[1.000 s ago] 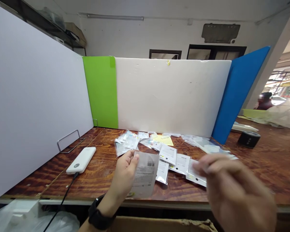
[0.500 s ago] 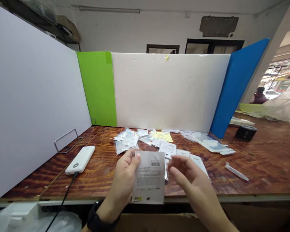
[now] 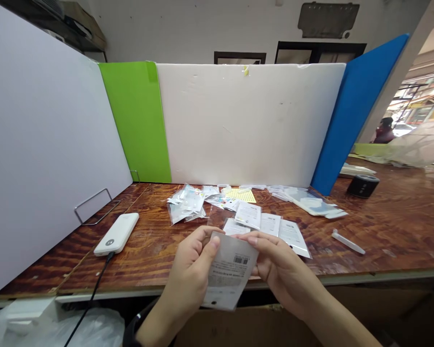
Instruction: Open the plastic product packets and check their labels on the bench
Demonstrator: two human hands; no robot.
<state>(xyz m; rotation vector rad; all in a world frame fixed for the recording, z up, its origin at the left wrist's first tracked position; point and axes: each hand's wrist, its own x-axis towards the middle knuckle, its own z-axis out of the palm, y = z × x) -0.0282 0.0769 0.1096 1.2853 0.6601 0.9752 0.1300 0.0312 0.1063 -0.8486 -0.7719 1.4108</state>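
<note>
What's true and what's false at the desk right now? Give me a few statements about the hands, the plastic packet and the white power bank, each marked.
1. The left hand and the right hand both grip the flat translucent plastic packet with a barcode label. True.
2. The packet lies flat on the brown wooden table. False: the hands hold it up, at the table's near edge.
3. A black cable runs from the white rectangular power bank. True.
4. The power bank lies to the right of the packet. False: it lies to the left.
5. The yellow dotted sheet lies among loose packets near the back panel. True.
</note>
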